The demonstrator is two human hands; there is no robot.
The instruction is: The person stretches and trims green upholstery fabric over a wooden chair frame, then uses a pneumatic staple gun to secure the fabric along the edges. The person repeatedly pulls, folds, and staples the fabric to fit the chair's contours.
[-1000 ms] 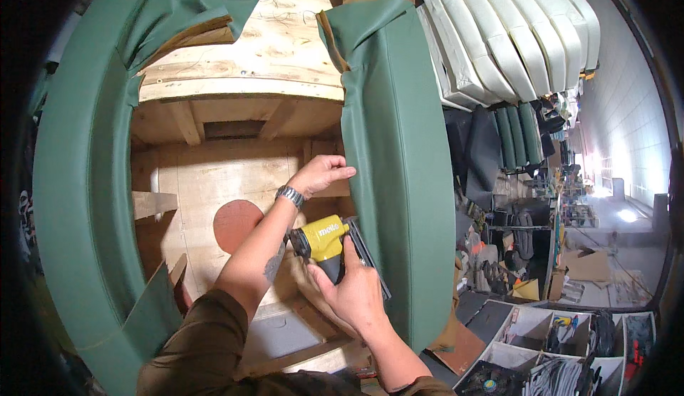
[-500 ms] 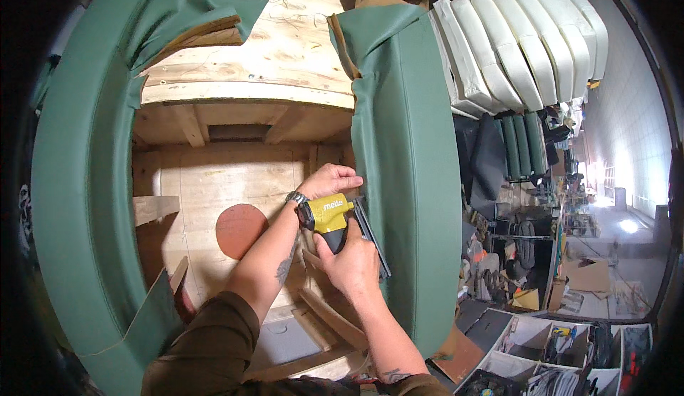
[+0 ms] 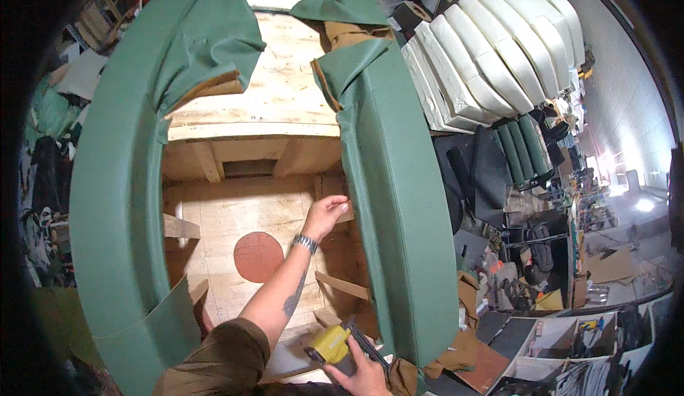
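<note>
The yellow-and-black staple gun [image 3: 329, 345] is near the lower edge, over the near end of the wooden frame. The right hand [image 3: 367, 376] has its fingers closed around the handle, which they partly hide; the wrist is cut off by the lower edge. To the left, a brown sleeve [image 3: 214, 360] runs out of view below.

Farther in, past a silver metal wristwatch [image 3: 305, 243], the left hand [image 3: 326, 216] has its fingers bent just beside the inner edge of the right green leather-like padded side [image 3: 406, 203]; whether they pinch anything cannot be told. Beneath lies the pale wooden frame [image 3: 214, 214], with a flat, round reddish-brown patch [image 3: 258, 257] partly covered by the forearm.

Beyond, loose green flaps overlap a bare wooden board [image 3: 285, 75]. At far right stand white padded cushions [image 3: 491, 47]; the clutter below them blurs.
</note>
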